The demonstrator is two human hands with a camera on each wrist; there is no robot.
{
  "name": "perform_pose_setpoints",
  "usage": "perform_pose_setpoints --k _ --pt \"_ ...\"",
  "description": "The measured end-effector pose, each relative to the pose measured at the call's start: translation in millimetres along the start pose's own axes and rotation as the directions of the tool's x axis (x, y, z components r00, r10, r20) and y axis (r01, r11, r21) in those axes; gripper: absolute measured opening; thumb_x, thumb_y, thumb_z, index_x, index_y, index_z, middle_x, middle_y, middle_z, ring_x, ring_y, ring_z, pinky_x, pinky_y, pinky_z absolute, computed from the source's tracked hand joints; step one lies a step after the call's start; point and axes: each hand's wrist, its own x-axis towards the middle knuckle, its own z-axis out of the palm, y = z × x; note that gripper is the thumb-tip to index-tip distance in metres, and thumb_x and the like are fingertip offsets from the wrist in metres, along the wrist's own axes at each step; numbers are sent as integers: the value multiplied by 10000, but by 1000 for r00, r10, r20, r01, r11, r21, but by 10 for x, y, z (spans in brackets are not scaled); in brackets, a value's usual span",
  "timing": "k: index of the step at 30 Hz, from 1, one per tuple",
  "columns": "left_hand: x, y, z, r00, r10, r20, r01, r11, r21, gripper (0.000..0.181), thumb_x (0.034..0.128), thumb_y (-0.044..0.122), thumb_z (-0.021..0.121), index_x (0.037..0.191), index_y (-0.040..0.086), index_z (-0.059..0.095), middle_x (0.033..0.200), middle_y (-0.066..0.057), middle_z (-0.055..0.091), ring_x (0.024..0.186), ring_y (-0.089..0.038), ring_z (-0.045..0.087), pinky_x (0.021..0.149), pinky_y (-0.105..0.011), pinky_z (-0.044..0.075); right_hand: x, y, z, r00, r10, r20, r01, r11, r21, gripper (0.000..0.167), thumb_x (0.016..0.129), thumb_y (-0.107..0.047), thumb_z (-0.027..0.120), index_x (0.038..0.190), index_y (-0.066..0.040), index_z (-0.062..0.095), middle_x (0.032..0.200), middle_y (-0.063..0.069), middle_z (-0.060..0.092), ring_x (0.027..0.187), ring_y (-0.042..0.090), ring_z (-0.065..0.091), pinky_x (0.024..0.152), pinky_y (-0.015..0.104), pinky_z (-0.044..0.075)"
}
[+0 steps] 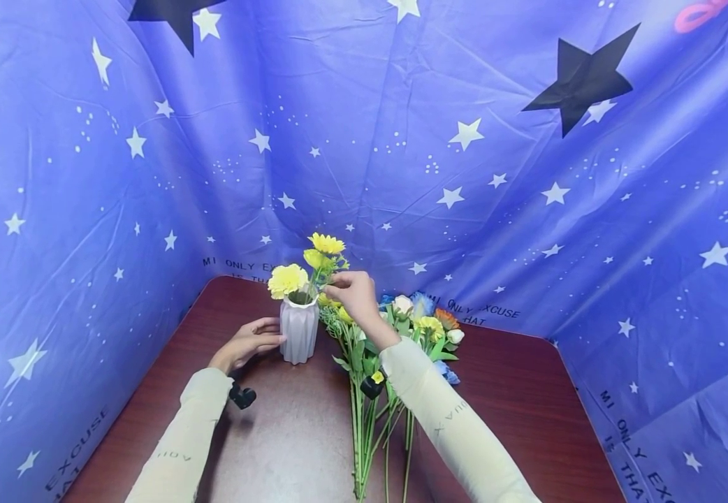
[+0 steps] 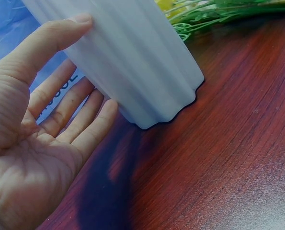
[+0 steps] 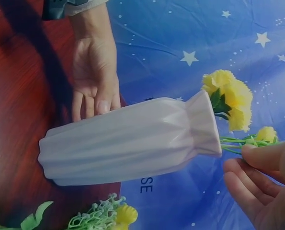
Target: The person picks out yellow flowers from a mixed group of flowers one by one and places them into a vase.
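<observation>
Leftmost, the left hand (image 1: 251, 342) was at the vase (image 1: 297, 332): thumb tip against the wall, fingers apart from the thumb and loosely extended at its left side. From my station I logged light contact, no clamping. The vase stood upright on the table (image 1: 263, 433). I judged it stiff, moderate in weight, somewhat slippery and, if ceramic, breakable; best hold, the body below the neck, where the ribs should give purchase. A pale yellow bloom (image 1: 287, 280) leaned over the left of its mouth. Right of that rose the yellow flowers (image 1: 326, 244); green stems (image 3: 231, 140) at the mouth, apparently theirs, were pinched between thumb and fingertips of the right hand (image 1: 354, 297). I rated them very light and springy, heads soft and easily crushed, so the stem was the sensible place to hold. How deep they reached inside, I could not tell. The bunch (image 1: 355, 356) lay right of the vase, partly hidden by the right forearm.

Materials, same order: the vase was whitish-lilac, low in sheen, fluted, with a scalloped foot and flared neck. Petals looked ruffled and fabric-like; stems thin, probably plastic. The table showed dark red-brown grain. Behind hung creased blue cloth (image 1: 364, 105), printed with white stars.
</observation>
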Motion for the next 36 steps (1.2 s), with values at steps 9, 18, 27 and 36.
perform_pose_setpoints --k 9,18,27,36 --pt "27 -11 3 1000 -6 -12 6 1000 -10 655 932 -23 693 1485 -130 359 1411 -263 538 1033 -69 691 1044 -383 563 40 2 63 994 -104 30 108 974 -200 58 885 -116 783 907 -84 826 867 84 795 636 114 607 546 205 437" --pt "4 -2 13 1000 7 -7 -7 1000 1 655 949 -11 673 1489 -150 331 1481 -330 452 1045 -58 670 1016 -318 578 70 -15 105 995 -73 67 85 978 -191 103 883 -111 787 959 -49 818 955 122 794 676 180 662 561 187 481" --pt "-1 3 36 1000 -4 -14 4 1000 -8 656 949 -15 676 1487 -155 329 1473 -323 465 1040 -57 673 1059 -378 553 -25 36 91 994 -73 75 83 987 -136 231 841 -177 842 1023 -40 803 983 136 791 820 247 751 683 286 625" --pt "13 -16 43 1000 -8 -19 8 1000 -5 644 949 -27 670 1488 -146 338 1457 -299 492 1045 -65 673 1058 -378 553 -73 58 81 999 -28 25 28 1000 -9 147 852 -129 822 971 -45 810 950 132 794 818 251 768 683 266 631"
